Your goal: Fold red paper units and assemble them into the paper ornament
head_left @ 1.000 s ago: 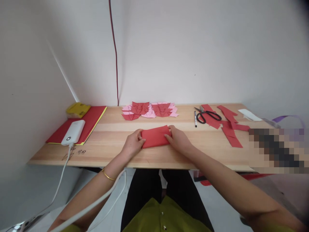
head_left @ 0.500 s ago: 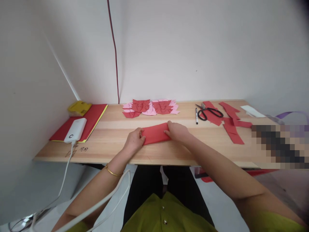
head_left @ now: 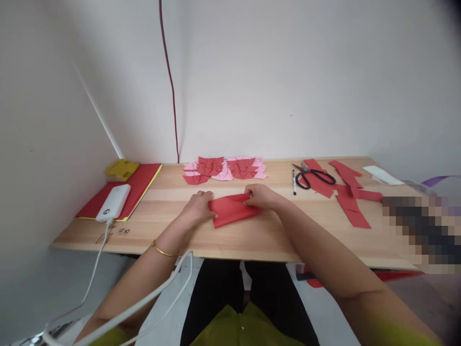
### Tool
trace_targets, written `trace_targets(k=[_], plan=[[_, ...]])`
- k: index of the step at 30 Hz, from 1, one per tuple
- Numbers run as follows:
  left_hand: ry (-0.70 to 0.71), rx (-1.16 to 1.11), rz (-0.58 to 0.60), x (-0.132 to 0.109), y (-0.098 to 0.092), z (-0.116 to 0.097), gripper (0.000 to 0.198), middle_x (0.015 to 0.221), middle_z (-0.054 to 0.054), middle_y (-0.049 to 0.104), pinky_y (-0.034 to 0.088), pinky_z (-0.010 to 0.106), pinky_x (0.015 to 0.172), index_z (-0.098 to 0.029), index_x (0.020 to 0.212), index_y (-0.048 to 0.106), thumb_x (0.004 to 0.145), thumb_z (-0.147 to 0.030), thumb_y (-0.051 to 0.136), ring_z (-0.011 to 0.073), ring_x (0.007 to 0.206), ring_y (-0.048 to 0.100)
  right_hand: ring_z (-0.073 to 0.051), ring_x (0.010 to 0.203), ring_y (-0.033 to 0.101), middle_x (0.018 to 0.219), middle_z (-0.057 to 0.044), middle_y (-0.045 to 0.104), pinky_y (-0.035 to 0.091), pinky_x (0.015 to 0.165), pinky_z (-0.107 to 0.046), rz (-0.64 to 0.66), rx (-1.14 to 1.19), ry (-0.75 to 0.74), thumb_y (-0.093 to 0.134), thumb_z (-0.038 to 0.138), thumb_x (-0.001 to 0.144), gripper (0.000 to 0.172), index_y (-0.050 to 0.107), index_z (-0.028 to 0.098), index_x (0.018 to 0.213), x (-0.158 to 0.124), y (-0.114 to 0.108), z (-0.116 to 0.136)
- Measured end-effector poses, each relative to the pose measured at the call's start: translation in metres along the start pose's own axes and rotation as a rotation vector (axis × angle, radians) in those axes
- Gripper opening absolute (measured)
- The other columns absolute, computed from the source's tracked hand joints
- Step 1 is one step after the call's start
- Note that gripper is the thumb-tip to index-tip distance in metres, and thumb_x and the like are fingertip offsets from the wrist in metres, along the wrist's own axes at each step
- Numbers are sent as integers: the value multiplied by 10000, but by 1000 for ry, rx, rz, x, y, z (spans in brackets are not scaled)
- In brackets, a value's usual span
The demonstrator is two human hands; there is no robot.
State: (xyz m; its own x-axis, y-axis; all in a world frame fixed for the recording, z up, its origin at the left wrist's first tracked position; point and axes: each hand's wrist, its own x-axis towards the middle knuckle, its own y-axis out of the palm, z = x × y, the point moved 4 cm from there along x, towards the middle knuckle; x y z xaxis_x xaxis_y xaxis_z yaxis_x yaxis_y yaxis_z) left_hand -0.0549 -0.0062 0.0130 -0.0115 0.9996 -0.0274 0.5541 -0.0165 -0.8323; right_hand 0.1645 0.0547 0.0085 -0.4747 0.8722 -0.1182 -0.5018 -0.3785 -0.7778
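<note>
Between my hands, over the front middle of the wooden table [head_left: 169, 192], is a folded piece of red paper [head_left: 232, 210], tilted with its right end farther back. My left hand [head_left: 198, 207] grips its left end, the thumb lying on the near face. At the upper right corner my right hand [head_left: 261, 196] pinches the paper between thumb and fingers. Behind it, near the wall, lie several folded red and pink paper pieces [head_left: 211, 166] with pointed edges.
Black-handled scissors [head_left: 315, 176], a marker [head_left: 294, 181] and red paper scraps [head_left: 351, 210] lie on the right, with white paper [head_left: 383, 175] beyond. At left, a white power bank [head_left: 114, 202] with a cable and a yellow packet [head_left: 122, 169] rest on red sheets [head_left: 144, 179].
The red paper has turned and tilted slightly, its near left corner coming closer to me. My right hand's grip has shifted onto its upper edge. The camera view has tipped up a little.
</note>
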Motion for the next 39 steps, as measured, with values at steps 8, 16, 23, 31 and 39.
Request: trace_targets(k=[8,16,23,31,39], plan=[[-147,-1079,106,42,6,-20,432,841,133,716,506,359,713,-102,865,700,524,-338,821,228,728,655,-157,711,584,759,-3,623,449,652,-282,-171,885,-121,722,311,584,291,540,196,780,7,-11,-10],[58,-1187,-137,62,24,-12,340,869,75,716,492,328,785,-124,881,695,613,-316,781,170,759,642,-166,668,544,659,-4,584,402,572,-265,-374,754,-128,613,517,711,331,587,187,722,15,-14,-20],[58,-1237,-163,55,19,-12,292,792,28,698,473,265,681,-144,826,681,635,-350,761,133,678,603,-141,610,496,605,15,539,355,524,-243,-410,676,-155,601,534,720,353,575,183,695,19,-10,-22],[75,-1243,-180,55,17,-11,247,714,-3,668,461,252,661,-147,751,666,610,-317,776,121,647,582,-165,715,583,809,-25,656,453,642,-287,-344,887,-189,678,452,689,312,633,183,841,18,-7,-19],[23,-1289,-161,55,16,-14,299,709,16,678,471,268,661,-136,750,666,547,-300,811,131,640,597,-170,762,594,819,-16,650,466,698,-297,-342,940,-197,649,490,714,306,615,205,820,17,-9,-15]])
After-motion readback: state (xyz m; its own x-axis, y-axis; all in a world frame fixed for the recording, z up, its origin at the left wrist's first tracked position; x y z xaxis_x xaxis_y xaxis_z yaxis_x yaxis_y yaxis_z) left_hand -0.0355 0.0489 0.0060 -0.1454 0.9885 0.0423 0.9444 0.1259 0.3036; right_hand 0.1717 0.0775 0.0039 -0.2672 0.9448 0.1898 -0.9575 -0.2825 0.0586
